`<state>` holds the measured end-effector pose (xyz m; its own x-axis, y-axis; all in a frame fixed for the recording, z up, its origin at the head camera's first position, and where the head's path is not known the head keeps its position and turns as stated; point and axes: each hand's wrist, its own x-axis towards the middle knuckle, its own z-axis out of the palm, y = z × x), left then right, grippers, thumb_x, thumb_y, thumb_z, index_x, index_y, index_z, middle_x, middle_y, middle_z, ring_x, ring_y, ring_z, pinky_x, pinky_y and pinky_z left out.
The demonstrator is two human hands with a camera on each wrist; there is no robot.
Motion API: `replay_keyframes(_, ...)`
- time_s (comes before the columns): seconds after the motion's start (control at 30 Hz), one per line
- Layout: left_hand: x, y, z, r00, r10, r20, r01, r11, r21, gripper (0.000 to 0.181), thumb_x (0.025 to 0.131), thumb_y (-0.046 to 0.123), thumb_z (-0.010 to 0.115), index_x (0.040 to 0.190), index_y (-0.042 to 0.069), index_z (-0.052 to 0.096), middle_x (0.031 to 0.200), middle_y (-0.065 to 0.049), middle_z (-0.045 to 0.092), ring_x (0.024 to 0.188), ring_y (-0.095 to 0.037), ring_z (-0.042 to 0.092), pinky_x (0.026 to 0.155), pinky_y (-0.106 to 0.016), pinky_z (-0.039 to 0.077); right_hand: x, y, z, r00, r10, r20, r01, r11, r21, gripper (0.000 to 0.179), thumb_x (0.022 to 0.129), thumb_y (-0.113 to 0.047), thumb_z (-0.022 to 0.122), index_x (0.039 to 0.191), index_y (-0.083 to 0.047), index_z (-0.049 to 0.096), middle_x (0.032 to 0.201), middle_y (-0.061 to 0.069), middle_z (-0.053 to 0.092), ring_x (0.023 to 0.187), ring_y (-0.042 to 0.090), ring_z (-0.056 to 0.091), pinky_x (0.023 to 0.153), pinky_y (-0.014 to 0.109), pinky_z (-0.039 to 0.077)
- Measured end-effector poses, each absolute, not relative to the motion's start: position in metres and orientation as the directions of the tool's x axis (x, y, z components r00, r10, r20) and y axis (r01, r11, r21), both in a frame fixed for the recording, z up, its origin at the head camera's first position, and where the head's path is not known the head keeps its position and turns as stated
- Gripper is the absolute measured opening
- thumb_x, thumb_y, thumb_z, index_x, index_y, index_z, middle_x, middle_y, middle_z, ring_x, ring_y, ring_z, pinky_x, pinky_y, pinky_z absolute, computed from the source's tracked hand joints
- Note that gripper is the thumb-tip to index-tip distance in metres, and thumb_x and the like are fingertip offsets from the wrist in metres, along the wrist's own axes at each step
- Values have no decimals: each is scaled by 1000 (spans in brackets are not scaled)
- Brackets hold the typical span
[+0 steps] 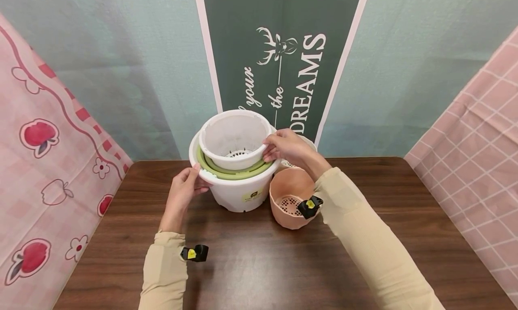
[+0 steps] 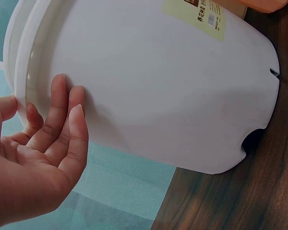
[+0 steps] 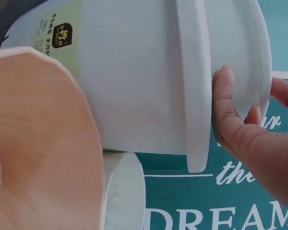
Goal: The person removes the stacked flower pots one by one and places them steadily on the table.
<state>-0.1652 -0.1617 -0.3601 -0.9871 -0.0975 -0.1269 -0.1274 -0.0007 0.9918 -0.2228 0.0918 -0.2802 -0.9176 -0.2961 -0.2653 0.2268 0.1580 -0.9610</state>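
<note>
A large white flowerpot point(image 1: 238, 197) with a yellow-green label stands near the back of the table. Inside it sits a green pot point(image 1: 230, 174), of which only the upper rim shows. A smaller white flowerpot point(image 1: 226, 155) with a slotted bottom is nested in the green one and rises above both rims. My left hand point(image 1: 185, 184) pinches the large pot's rim, thumb on top and fingers along the outer wall. With thumb and fingers, my right hand point(image 1: 285, 146) grips the smaller white pot's rim on its right side.
A terracotta-coloured faceted pot point(image 1: 283, 188) with a perforated base stands right beside the stack. Behind it a pale pot point(image 3: 126, 191) is partly hidden. The brown wooden table point(image 1: 251, 265) ends at a printed fabric backdrop point(image 1: 121, 76), with pink cloths at both sides.
</note>
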Motion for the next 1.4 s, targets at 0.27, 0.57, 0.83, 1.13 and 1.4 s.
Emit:
replay_keyframes(0.27,-166,-161,-360,-988,-97,-123,-123,-9,992,35,95,36,46,92,1,50,68,3,64,67,-6,63,64,-22,53,-220,93,-275,-917,-320,-240,205,140,-969,16,93,-2,41,96,12,49,76,17,57,63,20,60,68,30,54)
replay_keyframes(0.57,-166,-161,-362,-986,-103,-129,-127,-26,992,35,94,35,47,91,0,50,67,3,63,66,-7,63,63,-22,53,-217,93,-268,-919,-337,-206,171,132,-976,15,93,-2,41,98,12,47,79,17,56,66,21,60,69,31,54)
replay_keyframes(0.83,-166,-161,-362,-986,-105,-125,-122,-35,992,33,95,33,47,89,1,50,65,3,63,65,-7,63,62,-22,53,-215,94,-265,-916,-353,-190,159,116,-980,19,94,-2,40,101,15,46,79,18,56,65,22,60,68,31,54)
replay_keyframes(1.13,-166,-159,-361,-989,-102,-105,-100,-57,993,31,96,31,47,88,1,51,63,3,62,63,-8,63,61,-22,53,-210,96,-258,-918,-358,-171,153,78,-985,17,94,-1,40,102,14,43,79,17,56,66,22,59,69,31,54)
replay_keyframes(1.4,-167,-160,-363,-990,-104,-98,-95,-36,995,32,97,32,44,89,1,50,63,3,61,63,-8,62,61,-23,54,-205,101,-251,-917,-371,-144,133,54,-990,18,94,0,40,105,14,38,79,16,56,67,23,60,71,33,54)
